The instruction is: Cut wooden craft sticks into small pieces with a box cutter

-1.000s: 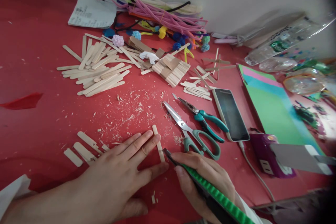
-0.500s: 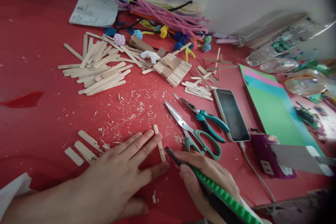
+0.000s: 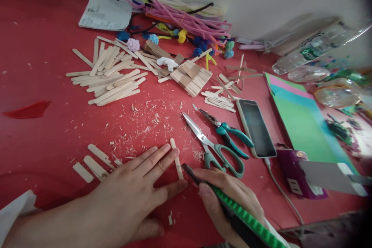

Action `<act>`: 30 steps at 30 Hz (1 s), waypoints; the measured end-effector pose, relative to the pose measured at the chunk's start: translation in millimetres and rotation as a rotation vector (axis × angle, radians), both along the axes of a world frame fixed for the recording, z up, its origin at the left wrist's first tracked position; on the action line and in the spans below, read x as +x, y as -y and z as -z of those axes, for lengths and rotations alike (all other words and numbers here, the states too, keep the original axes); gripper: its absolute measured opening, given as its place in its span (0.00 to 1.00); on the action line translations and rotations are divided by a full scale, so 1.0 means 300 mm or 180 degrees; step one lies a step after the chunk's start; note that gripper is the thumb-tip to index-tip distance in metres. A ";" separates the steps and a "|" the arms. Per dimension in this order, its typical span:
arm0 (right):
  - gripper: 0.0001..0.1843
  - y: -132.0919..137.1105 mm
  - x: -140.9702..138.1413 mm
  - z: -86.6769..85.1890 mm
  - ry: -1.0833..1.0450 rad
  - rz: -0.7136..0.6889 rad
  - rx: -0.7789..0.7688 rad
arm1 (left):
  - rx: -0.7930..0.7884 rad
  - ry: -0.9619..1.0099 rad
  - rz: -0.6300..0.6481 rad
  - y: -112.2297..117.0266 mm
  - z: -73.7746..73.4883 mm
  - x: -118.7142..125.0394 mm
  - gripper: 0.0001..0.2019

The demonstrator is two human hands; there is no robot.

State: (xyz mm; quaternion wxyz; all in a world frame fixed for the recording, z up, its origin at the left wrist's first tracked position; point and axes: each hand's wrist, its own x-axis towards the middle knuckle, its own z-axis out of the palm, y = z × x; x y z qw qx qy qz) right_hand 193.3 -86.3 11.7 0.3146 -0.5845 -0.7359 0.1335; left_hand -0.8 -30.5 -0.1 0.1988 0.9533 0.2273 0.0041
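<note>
My left hand (image 3: 136, 190) lies flat with its fingers spread, and its fingertips press a wooden craft stick (image 3: 179, 170) onto the red table. In my right hand (image 3: 232, 197) is a green and black utility knife (image 3: 238, 209), gripped with the thumb and fingers. Its blade tip touches or nearly touches the stick's right edge; I cannot tell which. Cut stick pieces (image 3: 93, 167) lie left of my left hand, partly covered by it. Small wood shavings (image 3: 154, 118) are scattered beyond the fingers.
Scissors (image 3: 203, 135), teal-handled pliers (image 3: 228, 133) and a phone (image 3: 257, 128) on a cable lie to the right. Farther back are loose craft sticks (image 3: 110, 77), a banded stick bundle (image 3: 192, 79) and pipe cleaners (image 3: 186, 15). Coloured sheets (image 3: 302, 116), a purple box (image 3: 292, 170) and a bottle (image 3: 310, 50) stand farther right.
The knife's blade tip has shifted very slightly left toward the stick. My left hand and the stick stay in place; the camera view has moved a little.
</note>
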 end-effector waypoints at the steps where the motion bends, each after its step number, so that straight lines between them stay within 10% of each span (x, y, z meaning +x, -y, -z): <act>1: 0.08 -0.002 -0.001 0.000 -0.0021 -0.0015 0.0033 | 0.0003 -0.0003 0.0002 0.000 -0.001 0.000 0.37; 30: 0.10 -0.001 0.005 0.037 -0.0363 -0.0047 0.0125 | 0.0047 0.0028 0.0120 -0.007 0.014 -0.006 0.41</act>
